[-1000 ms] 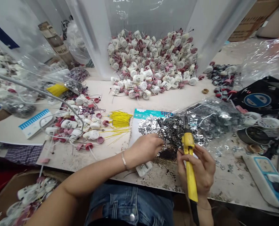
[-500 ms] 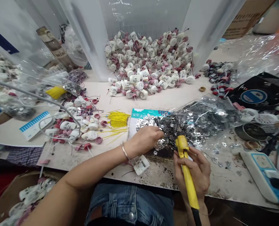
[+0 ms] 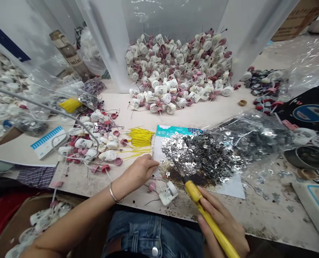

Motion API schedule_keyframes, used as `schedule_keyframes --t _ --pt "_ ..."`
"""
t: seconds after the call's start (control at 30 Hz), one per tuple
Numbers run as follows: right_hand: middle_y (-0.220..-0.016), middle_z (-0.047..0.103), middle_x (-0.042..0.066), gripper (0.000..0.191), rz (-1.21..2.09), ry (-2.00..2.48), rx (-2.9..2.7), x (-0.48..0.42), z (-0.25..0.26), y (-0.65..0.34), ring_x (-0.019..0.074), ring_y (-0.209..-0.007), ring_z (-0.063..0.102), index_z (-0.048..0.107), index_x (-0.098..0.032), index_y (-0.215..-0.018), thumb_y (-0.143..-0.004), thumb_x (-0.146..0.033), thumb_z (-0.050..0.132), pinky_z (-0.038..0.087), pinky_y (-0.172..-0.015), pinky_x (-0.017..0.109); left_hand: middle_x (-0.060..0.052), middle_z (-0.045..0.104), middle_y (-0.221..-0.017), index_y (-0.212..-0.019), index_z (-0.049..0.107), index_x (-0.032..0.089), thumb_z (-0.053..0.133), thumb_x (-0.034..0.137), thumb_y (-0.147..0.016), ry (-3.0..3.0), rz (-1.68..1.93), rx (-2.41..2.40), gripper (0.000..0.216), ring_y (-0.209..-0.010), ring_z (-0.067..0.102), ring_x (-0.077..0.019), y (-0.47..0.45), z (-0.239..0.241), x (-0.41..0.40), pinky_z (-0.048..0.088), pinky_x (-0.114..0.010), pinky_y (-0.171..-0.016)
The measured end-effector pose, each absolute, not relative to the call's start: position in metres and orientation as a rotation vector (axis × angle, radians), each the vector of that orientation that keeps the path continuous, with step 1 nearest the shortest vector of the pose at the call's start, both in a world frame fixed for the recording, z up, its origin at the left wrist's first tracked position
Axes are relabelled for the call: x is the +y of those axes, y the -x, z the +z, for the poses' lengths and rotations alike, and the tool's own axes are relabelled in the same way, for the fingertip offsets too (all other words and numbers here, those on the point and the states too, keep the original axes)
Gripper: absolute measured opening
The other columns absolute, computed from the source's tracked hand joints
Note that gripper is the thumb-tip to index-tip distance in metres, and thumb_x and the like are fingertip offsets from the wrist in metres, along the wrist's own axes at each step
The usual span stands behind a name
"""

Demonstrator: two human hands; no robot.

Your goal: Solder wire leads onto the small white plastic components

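Note:
My right hand point(image 3: 224, 225) is wrapped round a yellow soldering iron point(image 3: 206, 211). The iron's dark tip points up and left, over the near left edge of a heap of small silvery metal plates point(image 3: 210, 154). My left hand point(image 3: 139, 173) is closed in a pinch just left of that heap; whatever its fingertips may hold is too small to make out. Just beyond it lies a bundle of yellow wires point(image 3: 141, 138). A white plastic unit with a round end and thin leads point(image 3: 168, 193) rests on the table between my hands, near the front edge.
Behind, a large pile of white and pink parts point(image 3: 175, 71) spills from a translucent bin. More such parts point(image 3: 95, 143) lie at left under a bent grey rod point(image 3: 76, 120). At right are a plastic bag of metal pieces point(image 3: 261, 136), a round tin point(image 3: 310, 157) and a blue-white device point(image 3: 314, 204).
My left hand has moved left, away from the metal heap. The soldering iron in my right hand has swung its tip left and nearer to me. The view has shifted slightly right.

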State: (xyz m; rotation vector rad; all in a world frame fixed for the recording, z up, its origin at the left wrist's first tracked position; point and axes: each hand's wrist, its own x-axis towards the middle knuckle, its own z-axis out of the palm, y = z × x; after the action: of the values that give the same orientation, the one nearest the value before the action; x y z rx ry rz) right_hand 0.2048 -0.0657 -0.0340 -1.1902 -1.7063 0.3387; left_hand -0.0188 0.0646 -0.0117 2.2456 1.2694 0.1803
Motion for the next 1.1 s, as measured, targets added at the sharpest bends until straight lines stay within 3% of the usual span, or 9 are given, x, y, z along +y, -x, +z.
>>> schedule_keyframes --t 0.2,0.37,1.1 --pt "-0.122 0.062 0.011 0.033 0.496 1.196 -1.673 -0.067 -0.039 -0.204 0.0228 -0.110 0.062 0.060 -0.016 -0.110 -0.079 -0.005 0.055 0.057 -0.087 0.034 -0.007 0.067 -0.082 -0.083 0.069 0.013 0.056 0.013 -0.086 -2.135 0.171 1.476 0.014 -0.078 0.061 -0.0174 0.009 -0.014 0.068 0.047 -0.027 -0.074" --pt "-0.125 0.059 0.011 0.047 0.511 1.128 -1.817 -0.052 -0.043 -0.202 0.0216 -0.115 0.059 0.053 -0.014 -0.126 -0.080 -0.006 0.053 0.054 -0.094 0.035 -0.008 0.068 -0.082 -0.080 0.069 0.013 0.053 0.013 -0.086 -2.138 0.063 1.516 0.017 -0.079 0.062 -0.0188 0.004 -0.011 0.069 0.047 -0.029 -0.075" --pt "-0.125 0.060 0.012 0.050 0.380 1.115 -1.933 -0.048 -0.034 -0.202 0.0216 -0.114 0.060 0.054 -0.012 -0.127 -0.078 -0.003 0.053 0.055 -0.093 0.033 -0.008 0.069 -0.086 -0.082 0.066 0.014 0.046 0.016 -0.087 -2.150 -0.084 1.604 0.021 -0.084 0.064 -0.0208 -0.006 -0.006 0.065 0.048 -0.032 -0.078"
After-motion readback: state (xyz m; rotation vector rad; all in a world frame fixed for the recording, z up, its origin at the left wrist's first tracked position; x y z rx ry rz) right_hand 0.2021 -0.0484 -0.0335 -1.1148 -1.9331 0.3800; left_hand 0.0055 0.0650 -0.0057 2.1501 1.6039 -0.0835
